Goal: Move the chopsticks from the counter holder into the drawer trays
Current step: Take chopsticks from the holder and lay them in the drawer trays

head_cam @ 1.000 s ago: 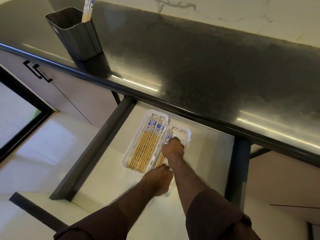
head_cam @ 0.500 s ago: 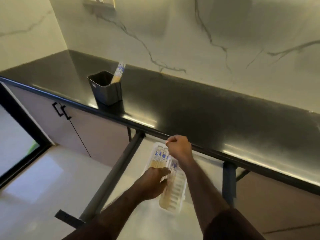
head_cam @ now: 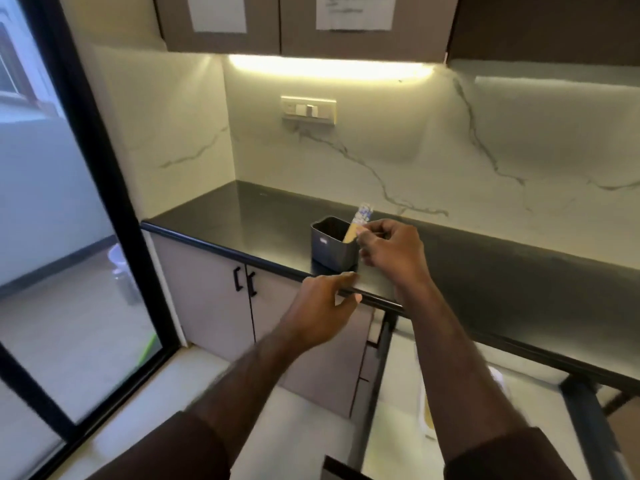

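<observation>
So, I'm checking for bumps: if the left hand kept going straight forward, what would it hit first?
Probably the rounded front edge of the black counter; the left hand's fingertips already overlap it, though depth is unclear.

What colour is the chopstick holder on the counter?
Dark grey, almost black, with a metallic look: the holder in the head view.

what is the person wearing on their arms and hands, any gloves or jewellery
Both hands are bare: no gloves, rings or watch show on the left hand or the right hand. The forearms are uncovered too. Dark brown sleeves end near the elbows on both arms, plain, with no visible markings.
</observation>
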A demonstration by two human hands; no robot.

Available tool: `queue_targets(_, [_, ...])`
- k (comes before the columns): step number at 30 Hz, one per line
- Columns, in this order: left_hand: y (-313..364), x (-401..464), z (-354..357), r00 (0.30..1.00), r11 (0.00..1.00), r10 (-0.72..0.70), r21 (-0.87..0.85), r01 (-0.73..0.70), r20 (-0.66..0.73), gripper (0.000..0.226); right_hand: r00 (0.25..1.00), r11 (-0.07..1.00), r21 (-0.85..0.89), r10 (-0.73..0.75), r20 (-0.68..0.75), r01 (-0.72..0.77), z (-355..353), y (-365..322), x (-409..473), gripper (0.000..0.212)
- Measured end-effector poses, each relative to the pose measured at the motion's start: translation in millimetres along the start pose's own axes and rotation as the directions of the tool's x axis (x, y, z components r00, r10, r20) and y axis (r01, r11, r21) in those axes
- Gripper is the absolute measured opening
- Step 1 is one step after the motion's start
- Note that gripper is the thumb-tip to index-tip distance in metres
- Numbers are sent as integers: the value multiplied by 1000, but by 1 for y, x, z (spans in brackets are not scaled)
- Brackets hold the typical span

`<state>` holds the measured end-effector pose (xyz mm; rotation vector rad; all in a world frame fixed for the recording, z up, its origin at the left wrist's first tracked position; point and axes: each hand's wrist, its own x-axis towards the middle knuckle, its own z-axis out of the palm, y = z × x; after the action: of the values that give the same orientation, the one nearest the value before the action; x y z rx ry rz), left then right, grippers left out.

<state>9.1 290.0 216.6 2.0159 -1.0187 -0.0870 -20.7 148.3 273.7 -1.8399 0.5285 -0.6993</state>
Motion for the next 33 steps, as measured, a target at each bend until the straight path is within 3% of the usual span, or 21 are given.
queue_targets(6, [-60,4,-57,996,999,-34,-39,31,-86,46,999,999,5,-35,23,34,68,-16,8,4])
queue_targets(19, [-187,159,-64,997,995,-70,-69,72,34,45,991,992,22,128,-26,-128,163,67,151,5])
queue_targets(25, [-208,245,-34,995,992,-64,-100,72,82,42,953,973,-35,214,-216,-227,154,101,221,3])
queue_targets(28, [-212,280,-11,991,988,-50,-138,67,127,41,905,950,-89,254,-342,-300,143,120,249,13])
queue_targets(33, [-221,326,23,978,985,-22,-166,58,208,40,842,918,-78,320,-434,-389,132,149,288,25])
